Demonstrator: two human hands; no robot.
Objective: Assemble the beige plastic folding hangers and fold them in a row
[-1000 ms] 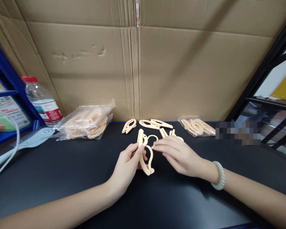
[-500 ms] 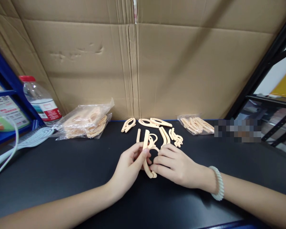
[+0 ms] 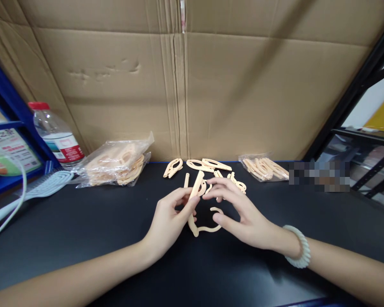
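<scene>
My left hand (image 3: pixel 171 224) grips a beige folding clothes hanger (image 3: pixel 196 187) by its arm, thumb on the near side. From the hanger's lower end a thin curved hook (image 3: pixel 208 229) swings out to the right. My right hand (image 3: pixel 243 213) is held beside it with fingers apart; its thumb is close to the hook, and whether they touch I cannot tell. Behind the hands lie loose beige hanger parts (image 3: pixel 240 185), partly covered by the right fingers. Farther back are folded hangers (image 3: pixel 173 168) and more hangers (image 3: pixel 216 165).
Plastic bags of hangers (image 3: pixel 115 164) are piled at the left, and another bag (image 3: pixel 262 167) lies at the right. A pale blue hairbrush (image 3: pixel 51 185) and a red-capped bottle (image 3: pixel 59 138) stand out on the left. Cardboard (image 3: pixel 259 85) walls the back; a black shelf (image 3: pixel 365 132) stands right.
The hook has swung out from the hanger's lower end to the right. My right hand has opened its fingers and come off the hanger's arm; the left keeps its grip.
</scene>
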